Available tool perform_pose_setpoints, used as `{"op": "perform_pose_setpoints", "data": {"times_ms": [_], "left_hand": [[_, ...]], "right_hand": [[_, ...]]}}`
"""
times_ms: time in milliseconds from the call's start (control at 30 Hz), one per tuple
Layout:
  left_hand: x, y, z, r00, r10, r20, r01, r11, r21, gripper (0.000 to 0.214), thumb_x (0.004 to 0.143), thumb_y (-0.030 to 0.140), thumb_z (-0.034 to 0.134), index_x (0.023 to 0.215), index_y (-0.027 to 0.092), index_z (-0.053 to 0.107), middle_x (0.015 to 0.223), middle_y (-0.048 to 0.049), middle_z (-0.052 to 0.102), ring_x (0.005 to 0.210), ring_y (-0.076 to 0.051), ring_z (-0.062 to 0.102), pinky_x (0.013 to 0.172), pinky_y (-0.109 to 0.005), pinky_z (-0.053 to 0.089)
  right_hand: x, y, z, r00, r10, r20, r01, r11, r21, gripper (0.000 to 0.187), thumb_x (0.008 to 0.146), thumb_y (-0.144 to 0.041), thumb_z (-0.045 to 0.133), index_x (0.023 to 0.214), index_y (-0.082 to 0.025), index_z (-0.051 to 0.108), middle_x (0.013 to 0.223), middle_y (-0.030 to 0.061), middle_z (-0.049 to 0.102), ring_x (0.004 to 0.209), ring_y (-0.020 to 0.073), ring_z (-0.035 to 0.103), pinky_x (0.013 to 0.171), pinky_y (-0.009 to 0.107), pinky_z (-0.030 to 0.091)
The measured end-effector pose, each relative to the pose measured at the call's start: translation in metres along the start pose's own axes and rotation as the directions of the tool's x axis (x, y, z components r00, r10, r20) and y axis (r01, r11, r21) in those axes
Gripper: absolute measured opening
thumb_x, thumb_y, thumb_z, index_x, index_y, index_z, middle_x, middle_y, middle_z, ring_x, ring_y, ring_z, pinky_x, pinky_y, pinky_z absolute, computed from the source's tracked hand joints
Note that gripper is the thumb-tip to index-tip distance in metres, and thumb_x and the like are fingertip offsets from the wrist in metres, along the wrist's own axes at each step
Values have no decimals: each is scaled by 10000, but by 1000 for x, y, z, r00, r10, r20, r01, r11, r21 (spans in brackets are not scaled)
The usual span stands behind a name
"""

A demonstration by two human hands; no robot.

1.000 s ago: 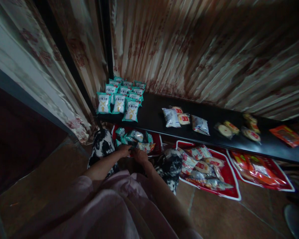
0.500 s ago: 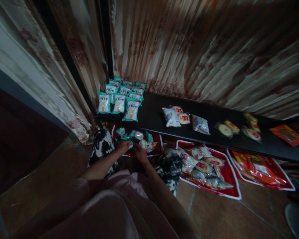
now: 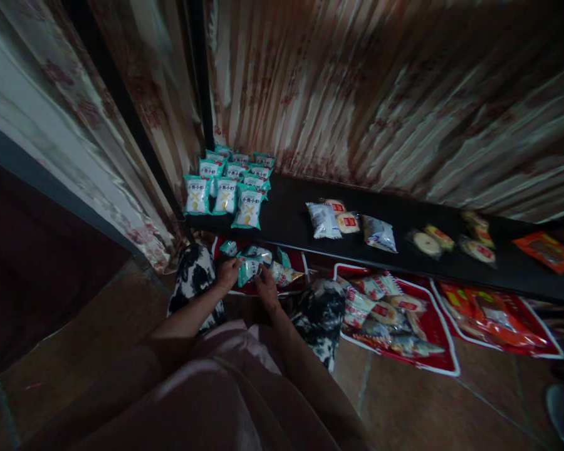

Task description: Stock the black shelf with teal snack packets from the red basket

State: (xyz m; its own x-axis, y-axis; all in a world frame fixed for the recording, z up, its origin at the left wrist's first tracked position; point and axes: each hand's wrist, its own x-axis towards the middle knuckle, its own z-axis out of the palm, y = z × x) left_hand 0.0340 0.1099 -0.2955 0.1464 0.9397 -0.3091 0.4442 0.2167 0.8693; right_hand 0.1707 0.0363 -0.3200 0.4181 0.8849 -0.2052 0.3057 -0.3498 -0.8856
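I crouch before a low black shelf (image 3: 291,216). Both hands reach into a red tray (image 3: 297,260) on the floor between my patterned knees. My left hand (image 3: 228,272) and my right hand (image 3: 264,282) together hold a teal snack packet (image 3: 248,269) lifted a little above the other packets in the tray. The fingers of both hands are closed on the packet's edges. Several matching teal packets (image 3: 228,185) stand in rows on the shelf's left end.
White and clear snack bags (image 3: 348,228), round cakes (image 3: 451,243) and an orange packet (image 3: 548,249) lie along the shelf. Two more red trays (image 3: 435,329) (image 3: 498,316) of packets sit on the tiled floor to the right. Curtains hang behind and left.
Both hands have risen from the tray's near edge and picked out one teal packet, which they now hold between them. The view shifted slightly.
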Motion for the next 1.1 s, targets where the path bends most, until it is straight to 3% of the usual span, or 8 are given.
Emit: {"op": "perform_pose_setpoints", "data": {"times_ms": [167,467,667,900,1100], "left_hand": [[-3,-2,3,999,20,-26,-20,999,-32,427,842,512,453,726,156,659,543,19,529,556,-123,501,514,-206,366],[-6,2,-6,985,149,-89,-151,988,-22,417,831,452,432,519,179,480,537,30,423,573,-113,416,556,-214,332],[-9,3,-9,976,177,-127,-179,984,-3,391,826,429,421,519,189,455,565,24,437,618,-126,423,606,-228,328],[-12,6,-9,965,228,-131,-224,974,44,395,847,451,385,598,192,546,646,-2,544,682,-148,505,688,-248,381],[-16,11,-10,986,136,-96,-145,985,-91,356,838,444,416,861,176,649,834,-49,663,812,-193,593,792,-291,420]], "right_hand": [[0,1,-1,999,22,-27,-18,993,113,472,788,-349,516,1236,-209,564,1306,76,563,1230,233,494,1066,416,346],[-4,-17,-3,993,30,-113,-12,987,159,448,760,-413,576,1158,-212,615,1188,66,634,1126,228,551,988,372,415],[-12,-23,-5,996,59,-65,-44,977,210,549,741,-500,595,1202,-200,593,1198,71,631,1142,244,545,989,368,413],[-12,-25,-3,996,67,-56,-51,965,259,627,728,-546,592,1234,-177,562,1244,84,605,1184,252,517,1023,368,384],[-11,-23,1,990,91,-104,-64,969,240,703,718,-584,573,1271,-154,519,1274,104,577,1187,249,516,1029,370,379]]}}
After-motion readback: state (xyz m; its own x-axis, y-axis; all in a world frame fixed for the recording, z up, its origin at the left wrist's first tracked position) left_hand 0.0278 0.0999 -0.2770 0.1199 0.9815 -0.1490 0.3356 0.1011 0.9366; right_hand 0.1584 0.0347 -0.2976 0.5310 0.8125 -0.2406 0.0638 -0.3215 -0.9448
